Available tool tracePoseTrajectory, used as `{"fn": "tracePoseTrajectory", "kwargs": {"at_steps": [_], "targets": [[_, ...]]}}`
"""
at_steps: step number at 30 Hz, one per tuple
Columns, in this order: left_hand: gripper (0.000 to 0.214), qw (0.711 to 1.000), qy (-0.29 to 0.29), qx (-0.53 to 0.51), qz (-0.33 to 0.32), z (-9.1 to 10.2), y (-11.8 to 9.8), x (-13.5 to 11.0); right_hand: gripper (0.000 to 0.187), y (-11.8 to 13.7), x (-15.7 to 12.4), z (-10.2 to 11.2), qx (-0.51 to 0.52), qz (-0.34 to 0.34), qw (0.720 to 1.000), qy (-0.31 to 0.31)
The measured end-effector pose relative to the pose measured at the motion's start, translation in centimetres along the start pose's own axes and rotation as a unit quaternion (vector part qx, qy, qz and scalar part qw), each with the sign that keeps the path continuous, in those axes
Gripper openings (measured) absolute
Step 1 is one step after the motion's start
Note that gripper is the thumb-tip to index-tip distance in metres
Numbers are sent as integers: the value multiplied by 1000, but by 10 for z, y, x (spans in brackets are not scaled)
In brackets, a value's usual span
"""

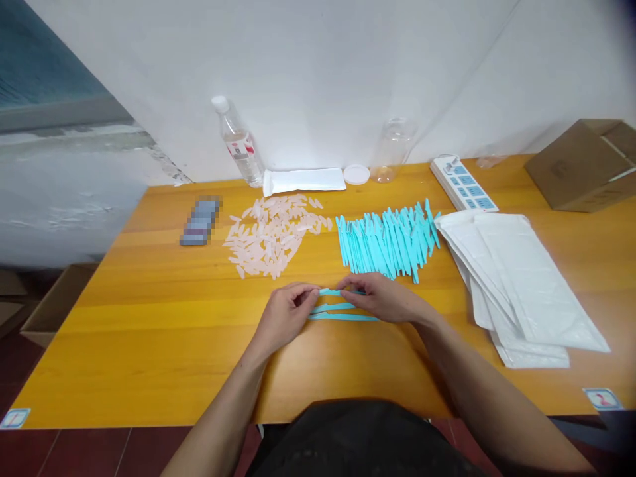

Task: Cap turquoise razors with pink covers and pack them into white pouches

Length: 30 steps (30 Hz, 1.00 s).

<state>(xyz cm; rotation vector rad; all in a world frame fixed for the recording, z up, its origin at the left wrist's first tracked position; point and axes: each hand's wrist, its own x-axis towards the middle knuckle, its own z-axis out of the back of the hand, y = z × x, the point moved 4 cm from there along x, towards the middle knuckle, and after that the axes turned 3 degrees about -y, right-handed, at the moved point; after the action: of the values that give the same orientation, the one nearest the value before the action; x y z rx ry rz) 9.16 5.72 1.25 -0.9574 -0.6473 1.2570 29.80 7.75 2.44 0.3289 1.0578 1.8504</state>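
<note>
Bench: blue stick pile (387,242) just beyond the right hand (380,298), pale pink pieces (271,238) beyond the left hand (288,315), white pouches (531,278) fanned out to the right, with water bottle (241,149), white packet (305,181), round lid (356,175), clear jar (392,152) and power strip (464,185) along the wall. Held blue stick (330,292) is between the hands at table centre, fingertips of both pinched on it; two loose sticks (345,317) lie just nearer the body. Long axis runs left–right, roughly parallel to the front edge; fingers cover the ends, so pointing direction cannot be told.
</note>
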Motion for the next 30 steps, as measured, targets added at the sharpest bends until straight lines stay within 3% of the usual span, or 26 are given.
{"fn": "tracePoseTrajectory", "kwargs": {"at_steps": [3,7,11,14,16,18,20,26,30], "targets": [[27,995,-9,86,-51,0,0,0,21,2,1,-6,-102,34,991,-85],[26,980,-13,174,-97,-4,4,-8,23,-1,-5,-25,-203,83,968,-120],[30,965,-23,212,-156,-10,7,-19,22,-2,-21,-37,-208,107,960,-156],[29,963,-6,206,-173,-12,7,-24,23,-7,-31,-29,-172,103,960,-195],[31,968,-10,187,-167,-8,5,-23,24,-18,-34,-9,-169,54,945,-273],[32,973,-23,165,-160,0,1,-19,28,-33,-36,17,-197,-31,909,-366],[30,975,-40,153,-156,9,-3,-11,32,-46,-33,39,-232,-109,877,-407],[28,967,-82,182,-162,24,-7,32,27,-63,-10,56,-262,-207,886,-320],[27,950,-95,245,-170,26,-4,75,20,-61,-13,61,-203,-246,886,-336]]}}
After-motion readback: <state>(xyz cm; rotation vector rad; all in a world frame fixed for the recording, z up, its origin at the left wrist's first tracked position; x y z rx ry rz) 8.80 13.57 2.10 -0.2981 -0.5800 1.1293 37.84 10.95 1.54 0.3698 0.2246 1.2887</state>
